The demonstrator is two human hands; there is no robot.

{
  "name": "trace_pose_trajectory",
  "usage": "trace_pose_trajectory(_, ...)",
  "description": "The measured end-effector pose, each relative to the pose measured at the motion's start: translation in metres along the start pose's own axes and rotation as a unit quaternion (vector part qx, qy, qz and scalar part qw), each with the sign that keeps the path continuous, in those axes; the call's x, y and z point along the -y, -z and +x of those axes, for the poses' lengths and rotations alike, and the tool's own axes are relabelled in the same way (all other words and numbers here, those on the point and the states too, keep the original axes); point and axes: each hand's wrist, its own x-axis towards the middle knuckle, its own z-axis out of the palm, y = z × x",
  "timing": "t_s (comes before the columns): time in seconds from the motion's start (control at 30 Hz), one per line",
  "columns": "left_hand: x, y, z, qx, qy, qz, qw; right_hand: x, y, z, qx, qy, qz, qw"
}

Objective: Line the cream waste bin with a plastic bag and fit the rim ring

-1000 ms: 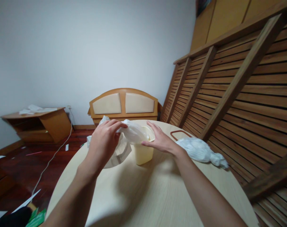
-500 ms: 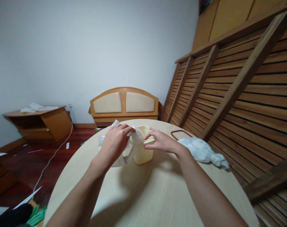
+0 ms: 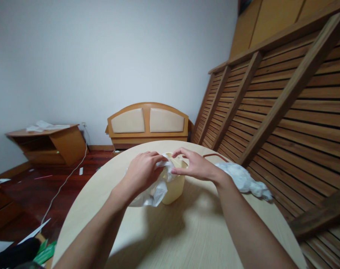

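On the round table, a small pale-yellow bin (image 3: 174, 189) stands upright. A thin white plastic bag (image 3: 158, 192) lies bunched over its left side and rim, and hangs down beside it. My left hand (image 3: 144, 168) is closed on the bag at the left of the rim, fingers and thumb pinching the film. Over the right of the rim is my right hand (image 3: 198, 164), its fingers curved and thumb apart from them. Its thumb tip meets the edge of the bag; whether it presses on the film is unclear. The inside of the bin is mostly hidden.
A knotted, filled white bag (image 3: 239, 177) rests at the table's right, with a brown handle-like loop (image 3: 214, 155) behind it. Large wooden slats (image 3: 296, 123) lean along the right. A headboard (image 3: 147, 121) and low cabinet (image 3: 49, 144) stand by the wall.
My left hand has moved right and slightly down, bringing the bag over the bin's rim. The bin sits slightly nearer me. My right fingers have shifted at the rim.
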Motion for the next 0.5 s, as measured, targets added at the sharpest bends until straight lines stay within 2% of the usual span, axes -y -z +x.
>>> trace_pose_trajectory(0.17, -0.002, 0.003, -0.001, 0.003, 0.012, -0.022, 1.0, 0.012, -0.01, 0.005, -0.028, 0.056, -0.027, 0.998)
trace_pose_trajectory(0.33, -0.002, 0.012, -0.005, -0.004, 0.048, -0.061, 0.997, 0.0, -0.012, 0.007, -0.054, -0.003, -0.079, 0.995)
trace_pose_trajectory(0.5, 0.017, 0.019, -0.01, 0.01, 0.065, -0.067, 0.996, -0.014, -0.008, 0.007, -0.065, -0.02, -0.12, 0.99)
